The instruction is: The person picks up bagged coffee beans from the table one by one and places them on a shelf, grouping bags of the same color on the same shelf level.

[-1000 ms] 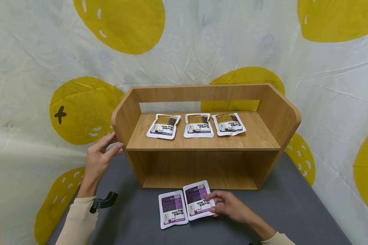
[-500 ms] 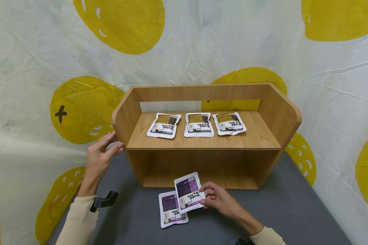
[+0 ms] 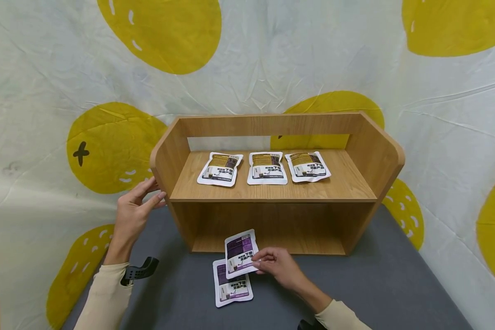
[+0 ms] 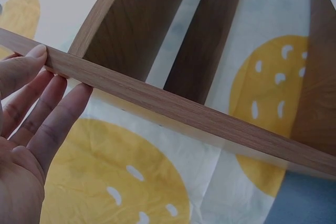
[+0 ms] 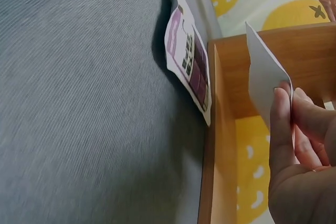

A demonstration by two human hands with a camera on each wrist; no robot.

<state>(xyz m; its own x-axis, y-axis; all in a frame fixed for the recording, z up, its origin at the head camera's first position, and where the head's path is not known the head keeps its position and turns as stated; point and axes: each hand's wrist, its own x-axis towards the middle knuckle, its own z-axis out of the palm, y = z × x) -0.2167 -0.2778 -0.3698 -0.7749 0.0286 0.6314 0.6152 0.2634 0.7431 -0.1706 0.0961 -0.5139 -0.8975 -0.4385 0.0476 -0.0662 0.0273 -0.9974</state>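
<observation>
My right hand [image 3: 278, 267] pinches the right edge of a white and purple pouch [image 3: 240, 250], thumb on one side and fingers on the other. In the right wrist view the pouch [image 5: 265, 72] shows its plain white back, raised in front of the shelf's opening. A second purple pouch [image 3: 233, 293] lies on the table, partly covered by the held one in the head view. My left hand [image 3: 134, 213] holds the left side panel of a wooden shelf [image 3: 268, 200]. The left wrist view shows its thumb and fingertips at the panel's edge [image 4: 152, 98].
Three white pouches with brown labels, left [image 3: 220, 169], middle [image 3: 267, 168] and right [image 3: 308, 167], lie in a row on the upper board. The lower compartment [image 3: 305, 229] opens toward me. A dark grey table [image 3: 379, 284] and a patterned cloth backdrop [image 3: 247, 59] surround the shelf.
My right hand has lifted the right-hand purple pouch off the table and carried it left and up, over the other purple pouch. The left hand has stayed at the shelf.
</observation>
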